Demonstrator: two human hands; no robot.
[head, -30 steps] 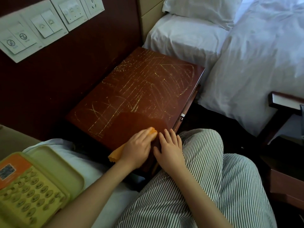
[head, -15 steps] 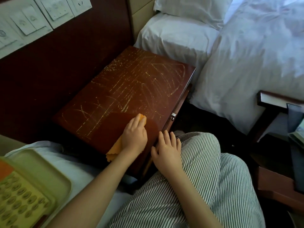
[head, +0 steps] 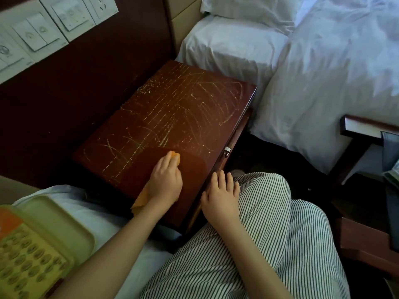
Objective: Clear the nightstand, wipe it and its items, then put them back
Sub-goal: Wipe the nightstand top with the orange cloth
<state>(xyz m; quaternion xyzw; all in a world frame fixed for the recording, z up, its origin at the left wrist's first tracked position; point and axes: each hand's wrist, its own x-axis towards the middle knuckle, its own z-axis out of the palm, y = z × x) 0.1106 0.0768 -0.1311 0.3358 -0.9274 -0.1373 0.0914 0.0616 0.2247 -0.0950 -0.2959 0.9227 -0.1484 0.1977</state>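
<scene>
I see the left hand [head: 165, 180] reaching in from the lower left, forearm angled up across the white bedding [head: 133, 234], palm down on the near part of the nightstand [head: 183, 108] top. Its fingers lie straight and close together, pointing away from me, and they press flat on an orange cloth [head: 140, 201]. The hand is not curled round the cloth; it just bears down on it. The cloth sits under the palm. One bit of it peeks out past the fingertips and a looser fold trails out behind the wrist toward the near edge of the top. The wood right around the hand looks like a smoother, darker patch, and beyond it the top is crossed with thin yellow marks as far as the back edge. The right hand [head: 222, 195] rests palm down on my striped trousers [head: 269, 234] at the knee, fingers straight and a little spread, holding nothing, with its fingertips just beside the front edge of the nightstand. I cannot tell whether they touch the wood. A small metal drawer handle [head: 226, 151] shows on the front, beyond that hand. A pale green phone [head: 28, 251] with rows of buttons lies on the bedding at lower left, well apart from the cloth. Wall switches [head: 43, 33] sit up on the dark panel behind, and a white bed [head: 323, 72] stands on the far side
</scene>
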